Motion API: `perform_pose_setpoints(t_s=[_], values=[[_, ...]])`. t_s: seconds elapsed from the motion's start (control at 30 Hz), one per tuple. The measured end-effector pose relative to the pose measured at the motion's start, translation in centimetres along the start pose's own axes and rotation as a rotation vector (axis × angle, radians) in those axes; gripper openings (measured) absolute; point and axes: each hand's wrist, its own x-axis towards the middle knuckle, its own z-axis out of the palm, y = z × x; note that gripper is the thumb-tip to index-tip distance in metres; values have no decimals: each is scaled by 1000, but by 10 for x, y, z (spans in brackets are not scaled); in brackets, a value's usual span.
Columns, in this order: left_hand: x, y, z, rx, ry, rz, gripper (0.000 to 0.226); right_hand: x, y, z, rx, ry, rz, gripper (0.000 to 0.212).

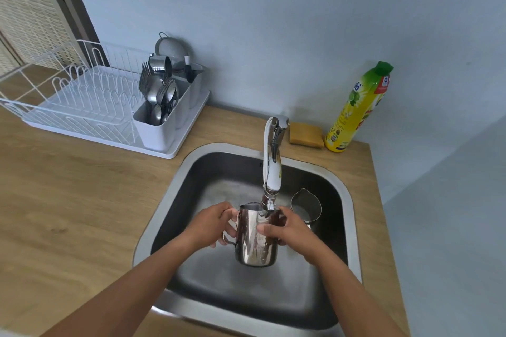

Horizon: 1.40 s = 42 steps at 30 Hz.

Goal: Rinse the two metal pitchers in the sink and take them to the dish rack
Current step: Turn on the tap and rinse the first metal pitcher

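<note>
**Rinse step: first pitcher at the spout**

The tall polished steel pitcher (256, 235) is upright above the basin, its mouth just under the outlet of the chrome-and-white swivel faucet (271, 161). My left hand (216, 224) curls its fingers round the pitcher's handle. My right hand (287, 230) wraps the opposite wall, thumb across the front. I cannot tell whether water is flowing.

To rinse well, I judge I should centre the mouth under the outlet, swirl, then tip out into the basin. My grip should be firm, as wet steel is likely slippery.

The second steel pitcher with a pointed spout (305, 205) stands on the basin floor to the right, near but apart. The stainless sink (161, 205) sits in a wooden counter (82, 200). The white wire dish rack (82, 101) is well apart, back left.
</note>
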Motion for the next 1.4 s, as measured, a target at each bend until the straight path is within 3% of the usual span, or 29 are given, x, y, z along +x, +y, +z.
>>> perform_pose_setpoints(t_s=[0.17, 0.33, 0.57, 0.73, 0.87, 1.0, 1.13, 1.27, 1.4], values=[[10, 3, 0, -19, 0, -41, 29, 10, -6, -3, 12, -34, 89, 58], [23, 3, -2, -108, 1, -84, 32, 18, -21, -3, -8, -15, 150, 37], [36, -2, -5, -217, -63, -193, 35, 29, -37, -3, -42, -5, 261, 43], [42, -12, -2, -241, -116, -273, 35, 32, -43, 0, -72, -27, 326, 70], [38, -13, -3, -242, -141, -259, 35, 28, -44, 0, -75, -44, 344, 67], [28, -6, -7, -278, -162, -205, 32, 20, -34, 5, -32, -78, 273, 43], [18, -9, -9, -310, -195, -118, 27, 11, -14, 18, -37, 61, 84, 76], [14, -18, 0, -381, -279, -127, 22, -9, -6, 21, -95, 167, 2, 66], [12, -19, 12, -437, -339, -115, 17, -20, 1, 18, -216, 258, -58, 88]])
